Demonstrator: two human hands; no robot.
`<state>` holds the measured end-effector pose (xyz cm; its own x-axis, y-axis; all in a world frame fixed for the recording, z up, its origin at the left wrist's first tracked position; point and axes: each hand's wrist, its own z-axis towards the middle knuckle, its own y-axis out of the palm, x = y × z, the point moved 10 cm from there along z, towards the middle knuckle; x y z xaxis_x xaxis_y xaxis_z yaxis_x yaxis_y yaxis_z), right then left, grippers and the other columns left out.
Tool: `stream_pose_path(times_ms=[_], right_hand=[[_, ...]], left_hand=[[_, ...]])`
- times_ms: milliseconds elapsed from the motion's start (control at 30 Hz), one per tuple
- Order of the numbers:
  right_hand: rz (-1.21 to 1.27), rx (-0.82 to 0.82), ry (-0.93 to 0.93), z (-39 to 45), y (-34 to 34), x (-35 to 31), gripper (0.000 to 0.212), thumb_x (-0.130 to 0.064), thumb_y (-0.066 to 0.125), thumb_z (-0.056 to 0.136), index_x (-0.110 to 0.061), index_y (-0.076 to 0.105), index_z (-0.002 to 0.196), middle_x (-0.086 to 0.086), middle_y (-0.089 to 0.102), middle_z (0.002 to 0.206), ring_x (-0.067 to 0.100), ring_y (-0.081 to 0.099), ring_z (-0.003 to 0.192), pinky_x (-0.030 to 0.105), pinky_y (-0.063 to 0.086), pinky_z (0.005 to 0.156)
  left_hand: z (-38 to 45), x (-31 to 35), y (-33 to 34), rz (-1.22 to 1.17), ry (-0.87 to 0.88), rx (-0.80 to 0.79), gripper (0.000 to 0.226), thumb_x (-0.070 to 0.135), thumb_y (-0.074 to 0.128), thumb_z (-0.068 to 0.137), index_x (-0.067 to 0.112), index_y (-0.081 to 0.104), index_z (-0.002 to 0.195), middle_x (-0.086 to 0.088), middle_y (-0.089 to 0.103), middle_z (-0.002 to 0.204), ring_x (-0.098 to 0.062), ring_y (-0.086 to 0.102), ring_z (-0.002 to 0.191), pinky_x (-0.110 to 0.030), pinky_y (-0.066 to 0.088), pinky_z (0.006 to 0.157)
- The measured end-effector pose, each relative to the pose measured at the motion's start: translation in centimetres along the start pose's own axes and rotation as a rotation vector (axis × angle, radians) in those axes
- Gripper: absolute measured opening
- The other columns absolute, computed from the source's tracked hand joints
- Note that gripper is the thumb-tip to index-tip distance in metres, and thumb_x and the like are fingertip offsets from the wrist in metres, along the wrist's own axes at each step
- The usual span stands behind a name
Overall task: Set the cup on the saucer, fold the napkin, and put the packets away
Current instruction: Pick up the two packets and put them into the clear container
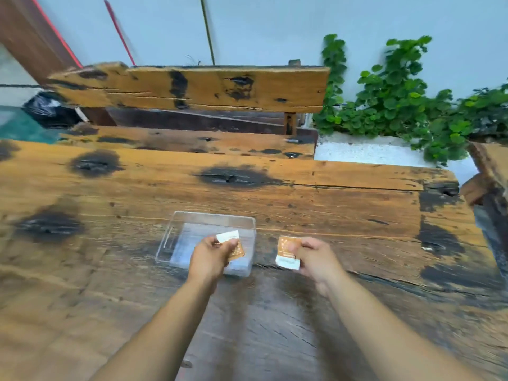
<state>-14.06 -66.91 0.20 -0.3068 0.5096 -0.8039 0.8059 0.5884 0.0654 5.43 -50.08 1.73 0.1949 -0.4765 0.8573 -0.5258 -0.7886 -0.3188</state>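
Note:
My left hand (210, 257) holds an orange-and-white packet (231, 243) over the clear plastic box (176, 235) in the middle of the wooden table (343, 215). My right hand (316, 258) grips a second orange-and-white packet (287, 251) just to the right of the box, above the tabletop. The box is transparent with something pale at its bottom. No cup, saucer or napkin shows in the blurred frame.
A wooden bench (192, 86) stands behind the table. Green plants (398, 100) grow over a white ledge at the back right. A black bag (46, 108) lies at the far left. Another wooden piece (492, 171) juts in at the right edge.

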Motion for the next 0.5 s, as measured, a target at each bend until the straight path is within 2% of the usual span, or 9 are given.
stream_pose_path(times_ms=[100,167,200,267,333,400,433,500], right_hand=[[-0.079,0.027,-0.078,1.5,8.1,-2.0,0.009,-0.004,0.063,0.087,-0.010,0.065,0.093,0.014,0.070,0.094,0.029,0.066,0.080,0.044,0.056,0.070],[-0.158,0.087,-0.097,2.7,11.2,-2.0,0.017,-0.007,0.064,0.087,-0.009,0.063,0.104,0.013,0.068,0.099,0.029,0.066,0.081,0.046,0.058,0.071],[-0.195,0.119,-0.099,3.2,12.2,-1.7,0.020,-0.009,0.064,0.088,-0.009,0.062,0.108,0.013,0.067,0.100,0.028,0.065,0.078,0.048,0.059,0.072],[-0.263,0.176,-0.113,4.0,13.4,-1.1,0.020,-0.011,0.064,0.088,-0.011,0.061,0.107,0.015,0.067,0.107,0.029,0.064,0.078,0.051,0.058,0.072],[-0.328,0.214,-0.124,4.8,14.0,-0.4,0.017,-0.012,0.064,0.088,-0.014,0.062,0.104,0.015,0.065,0.116,0.030,0.065,0.081,0.050,0.058,0.072],[-0.344,0.232,-0.120,5.3,14.1,0.2,0.016,-0.014,0.065,0.087,-0.016,0.061,0.103,0.011,0.065,0.115,0.031,0.066,0.082,0.051,0.058,0.073],[-0.348,0.238,-0.125,5.6,14.1,0.4,0.019,-0.015,0.065,0.087,-0.016,0.060,0.106,0.010,0.065,0.114,0.030,0.065,0.082,0.049,0.058,0.076],[-0.428,0.244,-0.145,6.0,14.1,0.4,0.039,-0.021,0.067,0.086,-0.012,0.055,0.123,0.009,0.065,0.112,0.025,0.062,0.084,0.037,0.053,0.080]], left_hand=[[3.6,0.7,-6.9,0.151,0.035,0.084,0.037,0.024,0.073,0.080,0.002,0.058,0.106,-0.006,0.066,0.077,-0.021,0.060,0.066,-0.033,0.048,0.065],[5.9,1.0,-9.0,0.296,0.071,0.074,0.038,0.028,0.073,0.080,0.005,0.057,0.105,-0.010,0.067,0.083,-0.027,0.065,0.074,-0.038,0.051,0.070],[6.9,1.0,-9.4,0.341,0.089,0.051,0.037,0.029,0.073,0.080,0.004,0.058,0.101,-0.010,0.068,0.082,-0.027,0.066,0.075,-0.037,0.052,0.068],[8.3,1.0,-9.7,0.370,0.115,0.009,0.038,0.029,0.074,0.080,0.004,0.060,0.104,-0.004,0.069,0.079,-0.018,0.066,0.071,-0.029,0.050,0.061],[9.5,0.7,-9.3,0.377,0.123,-0.032,0.050,0.031,0.074,0.079,0.004,0.057,0.118,-0.009,0.071,0.093,-0.021,0.066,0.081,-0.032,0.053,0.070],[10.1,0.2,-8.4,0.384,0.124,-0.083,0.063,0.032,0.074,0.079,0.007,0.048,0.131,-0.015,0.068,0.106,-0.027,0.065,0.092,-0.037,0.052,0.083],[10.3,0.0,-7.9,0.376,0.123,-0.105,0.068,0.032,0.074,0.079,0.008,0.044,0.135,-0.015,0.068,0.107,-0.026,0.065,0.092,-0.037,0.052,0.084],[10.4,-0.4,-7.3,0.432,0.124,-0.133,0.079,0.035,0.073,0.080,0.010,0.033,0.143,-0.015,0.066,0.114,-0.022,0.064,0.090,-0.034,0.050,0.080]])
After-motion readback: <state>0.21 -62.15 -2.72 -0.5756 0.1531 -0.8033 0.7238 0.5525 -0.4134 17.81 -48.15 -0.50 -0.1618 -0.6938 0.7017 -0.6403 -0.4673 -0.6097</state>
